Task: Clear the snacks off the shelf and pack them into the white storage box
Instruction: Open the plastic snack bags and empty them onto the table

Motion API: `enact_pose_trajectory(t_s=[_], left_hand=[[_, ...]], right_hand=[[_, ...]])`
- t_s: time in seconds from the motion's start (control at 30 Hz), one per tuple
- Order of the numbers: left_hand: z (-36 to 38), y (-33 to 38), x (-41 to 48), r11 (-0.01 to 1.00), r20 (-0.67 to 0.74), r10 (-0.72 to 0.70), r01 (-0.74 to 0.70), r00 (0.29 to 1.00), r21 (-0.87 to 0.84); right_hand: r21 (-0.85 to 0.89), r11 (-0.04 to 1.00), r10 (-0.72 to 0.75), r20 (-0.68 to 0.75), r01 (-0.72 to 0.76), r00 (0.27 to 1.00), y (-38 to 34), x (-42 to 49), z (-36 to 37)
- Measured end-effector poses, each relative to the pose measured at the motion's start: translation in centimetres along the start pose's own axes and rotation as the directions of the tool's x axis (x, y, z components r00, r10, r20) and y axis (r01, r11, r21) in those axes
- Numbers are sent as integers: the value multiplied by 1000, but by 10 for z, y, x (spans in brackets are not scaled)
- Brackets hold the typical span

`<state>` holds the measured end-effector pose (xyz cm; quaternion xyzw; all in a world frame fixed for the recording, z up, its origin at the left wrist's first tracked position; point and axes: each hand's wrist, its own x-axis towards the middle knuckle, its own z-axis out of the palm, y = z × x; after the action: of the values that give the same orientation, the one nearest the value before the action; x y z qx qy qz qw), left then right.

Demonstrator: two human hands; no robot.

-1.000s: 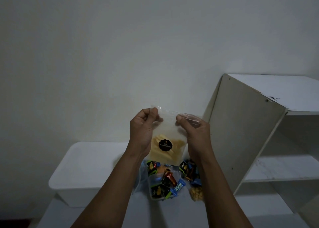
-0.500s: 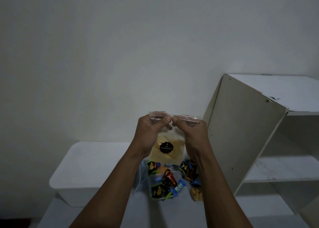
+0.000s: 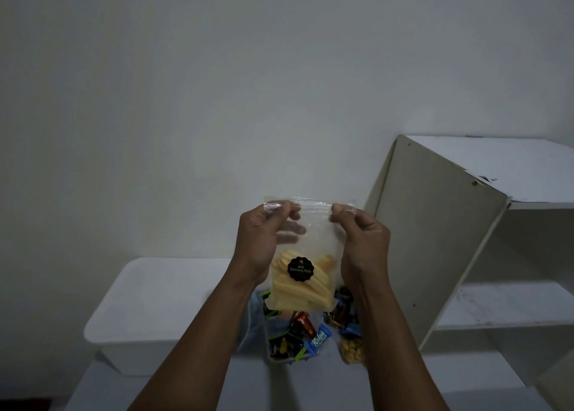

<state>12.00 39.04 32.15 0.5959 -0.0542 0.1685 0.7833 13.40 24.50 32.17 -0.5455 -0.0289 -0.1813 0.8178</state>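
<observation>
Against a plain white wall, the left hand [image 3: 264, 239] and right hand [image 3: 360, 242] each pinch a top corner of a clear zip bag of yellow sticks [image 3: 299, 289], held above loose snack packets [image 3: 298, 336] lying between the white storage box [image 3: 155, 302] and the shelf [image 3: 435, 239].

Camera: one wide-angle view, worn on the head.
Facing: forward and somewhat down, toward the wall [image 3: 279, 84]; shelf [image 3: 435, 239] at right.
Nearness: close behind left hand [image 3: 261, 236] and right hand [image 3: 363, 239]; snack bag [image 3: 302, 274] label legible.
Light: dim; bottom edge possibly tabletop.
</observation>
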Motion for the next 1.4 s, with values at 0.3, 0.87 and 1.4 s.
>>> enact_pose_trajectory(t_s=[0.3,0.87,1.4], left_hand=[[-1,4,3,995,50,-29,34,998,-96],[-9,-24,7,925,-172,-380,373,909,-70],[-8,-37,-3,913,65,-364,342,929,223]], right_hand=[[52,997,53,13,-54,998,-4,0,6],[-346,934,50,366,86,929,37,-10,-19],[-486,873,127,302,38,945,43,2,-15]])
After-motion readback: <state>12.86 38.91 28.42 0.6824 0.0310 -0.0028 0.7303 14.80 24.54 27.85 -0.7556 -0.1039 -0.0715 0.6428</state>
